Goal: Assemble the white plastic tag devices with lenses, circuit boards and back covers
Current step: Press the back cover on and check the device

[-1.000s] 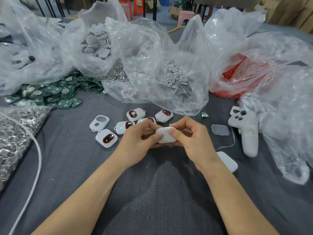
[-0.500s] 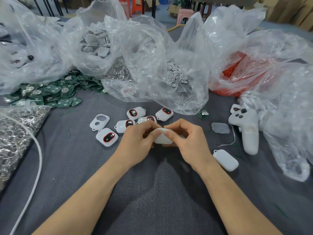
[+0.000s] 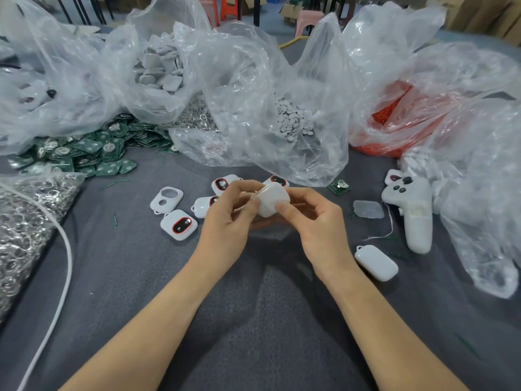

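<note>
- A second before, I had the white tag (image 3: pixel 273 199) flat between both thumbs, low over the grey surface (image 3: pixel 253 320); by this moment I had lifted it and tipped it up on edge.
- My left hand (image 3: pixel 229 221) pinched its left side with thumb and fingertips; my right hand (image 3: pixel 315 221) gripped the other side, thumb on its face.
- I judged the back cover to be pressed on and the seam under check.
- The tag hung above the part-built shells (image 3: pixel 178 224) and left of the finished tag (image 3: pixel 376 263).
- That finished tag sat further from my right wrist than before.
</note>
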The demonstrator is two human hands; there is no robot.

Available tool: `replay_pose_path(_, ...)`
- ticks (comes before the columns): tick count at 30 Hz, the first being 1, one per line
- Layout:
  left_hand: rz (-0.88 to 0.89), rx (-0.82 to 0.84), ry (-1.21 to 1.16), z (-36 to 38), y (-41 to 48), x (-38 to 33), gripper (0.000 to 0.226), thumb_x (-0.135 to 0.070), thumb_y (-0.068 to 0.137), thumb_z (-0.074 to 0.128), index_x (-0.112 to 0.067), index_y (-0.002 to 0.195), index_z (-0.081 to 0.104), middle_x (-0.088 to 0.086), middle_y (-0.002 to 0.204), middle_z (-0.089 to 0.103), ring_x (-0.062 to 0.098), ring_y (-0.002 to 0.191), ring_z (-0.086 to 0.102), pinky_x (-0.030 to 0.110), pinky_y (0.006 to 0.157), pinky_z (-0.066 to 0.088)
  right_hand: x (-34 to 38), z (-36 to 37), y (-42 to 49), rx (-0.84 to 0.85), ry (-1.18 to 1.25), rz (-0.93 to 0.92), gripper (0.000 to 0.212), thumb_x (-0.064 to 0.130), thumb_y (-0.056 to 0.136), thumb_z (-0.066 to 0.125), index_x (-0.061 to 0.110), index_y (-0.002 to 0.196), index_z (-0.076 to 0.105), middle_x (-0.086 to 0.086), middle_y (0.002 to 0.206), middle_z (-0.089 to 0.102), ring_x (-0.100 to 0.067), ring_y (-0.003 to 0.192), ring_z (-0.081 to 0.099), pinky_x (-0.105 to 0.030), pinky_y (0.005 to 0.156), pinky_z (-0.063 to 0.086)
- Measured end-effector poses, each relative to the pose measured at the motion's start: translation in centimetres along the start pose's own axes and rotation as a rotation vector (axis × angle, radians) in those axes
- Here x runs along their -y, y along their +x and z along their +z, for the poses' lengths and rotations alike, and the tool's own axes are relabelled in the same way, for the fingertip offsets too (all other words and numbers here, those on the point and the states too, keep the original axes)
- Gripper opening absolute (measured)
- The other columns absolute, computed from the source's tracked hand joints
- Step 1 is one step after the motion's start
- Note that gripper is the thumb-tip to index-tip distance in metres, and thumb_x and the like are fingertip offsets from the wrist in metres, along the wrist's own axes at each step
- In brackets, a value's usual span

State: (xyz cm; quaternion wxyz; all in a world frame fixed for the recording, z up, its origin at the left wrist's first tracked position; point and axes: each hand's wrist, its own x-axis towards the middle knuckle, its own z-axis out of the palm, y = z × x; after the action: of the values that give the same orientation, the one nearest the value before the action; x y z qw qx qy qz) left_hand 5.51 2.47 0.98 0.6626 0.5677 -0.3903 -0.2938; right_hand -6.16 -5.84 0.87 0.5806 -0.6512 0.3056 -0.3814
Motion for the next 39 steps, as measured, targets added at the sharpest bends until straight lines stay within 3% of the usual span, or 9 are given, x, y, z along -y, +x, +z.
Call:
replay_pose_path(3,0.021,-0.002,0.126,-0.1,0.0,0.1,0.007,-0.016,0.093,0.058,-0.014,0.098,0.061,0.005,0.094,0.071,0.021,0.089,0.069,0.045,0.08,0.058,0.3,-0.2,0.0,-0.002,-0.039,-0.066,0.021,0.004,0.083,0.07,0.016,0.101,0.072,0.004,0.095,0.073,-0.011,0.087,0.067,-0.03,0.086,0.053)
replay_pose_path(5,0.056,-0.012,0.179,-0.2,0.1,0.1,0.005,-0.014,0.093,0.059,-0.013,0.096,0.062,0.001,0.092,0.071,0.018,0.088,0.068,0.042,0.082,0.056,0.6,-0.2,-0.1,0.016,-0.047,-0.101,0.023,0.003,0.083,0.069,0.016,0.101,0.072,0.004,0.1,0.072,-0.008,0.09,0.067,-0.021,0.084,0.051)
replay_pose_path(11,0.117,0.051,0.206,-0.2,-0.1,-0.3,0.02,0.0,0.094,0.055,-0.015,0.104,0.065,-0.004,0.098,0.071,0.007,0.092,0.066,0.018,0.083,0.05,0.7,-0.1,-0.2,0.027,-0.016,-0.097,0.024,0.0,0.084,0.068,0.014,0.102,0.071,-0.007,0.107,0.07,-0.025,0.095,0.067,-0.05,0.089,0.053)
replay_pose_path(18,0.192,0.03,0.274,0.2,-0.4,0.0,0.012,-0.013,0.09,0.054,-0.024,0.093,0.059,-0.006,0.093,0.069,0.003,0.085,0.063,0.018,0.079,0.048,0.7,-0.3,-0.6,0.052,-0.028,-0.127,0.029,-0.004,0.083,0.067,0.023,0.095,0.069,-0.001,0.102,0.071,-0.022,0.09,0.065,-0.042,0.088,0.054)
replay_pose_path(23,0.242,0.021,0.324,0.5,-0.5,0.0,0.013,-0.014,0.091,0.053,-0.025,0.093,0.06,-0.003,0.092,0.069,0.005,0.084,0.063,0.019,0.078,0.048,0.3,-0.2,-0.5,0.039,0.041,-0.082,0.016,0.005,0.083,0.07,0.014,0.097,0.071,-0.007,0.1,0.071,-0.022,0.088,0.066,-0.034,0.078,0.058)
replay_pose_path(27,0.292,0.015,0.474,0.8,-0.5,0.3,0.018,-0.012,0.091,0.052,-0.014,0.104,0.064,-0.002,0.093,0.068,0.006,0.085,0.06,0.014,0.076,0.046,-0.2,0.4,-0.6,0.051,0.089,-0.063,0.023,0.001,0.087,0.064,0.021,0.097,0.071,-0.01,0.101,0.07,-0.033,0.093,0.066,-0.051,0.081,0.056)
replay_pose_path(31,0.266,-0.023,0.455,0.8,-0.6,0.4,0.028,0.0,0.089,0.059,-0.02,0.107,0.063,-0.016,0.095,0.065,-0.002,0.09,0.061,0.01,0.081,0.045,0.0,0.7,-0.6,0.028,0.246,-0.026,0.02,-0.003,0.088,0.061,0.015,0.094,0.068,-0.006,0.094,0.071,-0.017,0.084,0.07,-0.031,0.069,0.058)
replay_pose_path(35,0.293,-0.076,0.485,1.0,-0.7,0.5,0.028,-0.003,0.088,0.063,-0.029,0.095,0.06,-0.023,0.088,0.063,-0.002,0.086,0.063,0.009,0.078,0.046,-0.3,1.0,-0.6,0.023,0.29,0.041,0.015,-0.003,0.088,0.062,0.011,0.092,0.065,-0.007,0.086,0.071,-0.014,0.077,0.07,-0.029,0.068,0.057)
replay_pose_path(39,0.253,-0.073,0.552,1.1,-0.7,0.9,0.016,0.001,0.085,0.066,-0.013,0.093,0.064,-0.015,0.084,0.063,-0.001,0.083,0.061,0.006,0.073,0.044,-0.7,1.2,-0.8,0.007,0.215,0.018,0.017,-0.001,0.088,0.062,0.015,0.09,0.065,-0.013,0.087,0.071,-0.02,0.081,0.07,-0.034,0.073,0.058)
